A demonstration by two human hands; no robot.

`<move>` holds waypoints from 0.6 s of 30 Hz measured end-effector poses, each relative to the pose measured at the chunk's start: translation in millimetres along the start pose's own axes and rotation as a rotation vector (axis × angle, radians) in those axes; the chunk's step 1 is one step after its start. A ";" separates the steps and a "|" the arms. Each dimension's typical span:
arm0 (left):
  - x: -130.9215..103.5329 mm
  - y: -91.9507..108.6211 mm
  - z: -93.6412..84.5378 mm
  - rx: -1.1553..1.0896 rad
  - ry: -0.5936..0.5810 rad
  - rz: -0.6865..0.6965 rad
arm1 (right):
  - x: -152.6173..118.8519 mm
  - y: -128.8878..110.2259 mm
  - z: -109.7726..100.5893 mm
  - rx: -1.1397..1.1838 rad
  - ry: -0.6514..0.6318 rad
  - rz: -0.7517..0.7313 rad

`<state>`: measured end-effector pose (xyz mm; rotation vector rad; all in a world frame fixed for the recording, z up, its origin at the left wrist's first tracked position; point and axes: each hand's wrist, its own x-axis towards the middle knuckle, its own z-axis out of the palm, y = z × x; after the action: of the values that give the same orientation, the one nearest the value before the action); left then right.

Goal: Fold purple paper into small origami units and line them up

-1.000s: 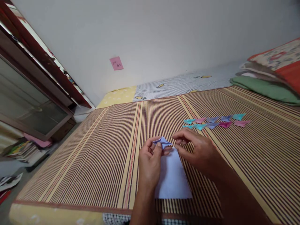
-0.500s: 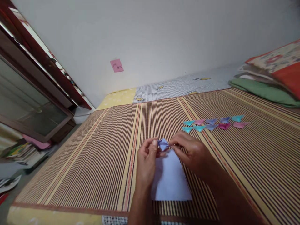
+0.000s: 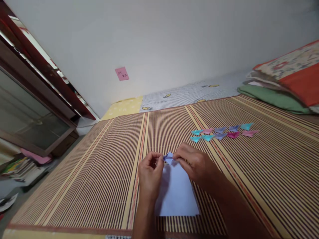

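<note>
Between my two hands is a small folded lavender paper piece (image 3: 169,158), held above the far end of a pale sheet. My left hand (image 3: 151,171) pinches its left tip between thumb and forefinger. On the other side, my right hand (image 3: 193,163) grips the right end with closed fingers, which partly hide it. The pale lavender paper (image 3: 178,192) lies flat on the striped mat (image 3: 109,172). Beyond my right hand, several small folded papers in two rows rest on the mat, among them a magenta one (image 3: 233,134) and a turquoise one (image 3: 247,126).
A green folded cloth (image 3: 271,98) and an orange floral cushion (image 3: 296,83) are stacked at the back right. On the wall hangs a pink note (image 3: 122,73). A glass-fronted cabinet (image 3: 32,116) and a pile of books (image 3: 18,169) stand at the left.
The view has shifted slightly. My left fingers have moved from the front of the folded paper to its left tip, and my right hand has drawn closer around the right end.
</note>
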<state>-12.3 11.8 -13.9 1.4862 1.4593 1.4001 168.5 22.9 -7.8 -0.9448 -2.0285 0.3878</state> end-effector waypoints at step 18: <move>95.0 -2.7 31.3 0.430 -0.106 0.016 | -13.7 39.6 -46.4 0.224 0.925 0.398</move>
<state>-0.1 110.1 0.0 1.8025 1.7581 1.0355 229.5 36.1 -10.4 -1.1107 -0.9443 0.2966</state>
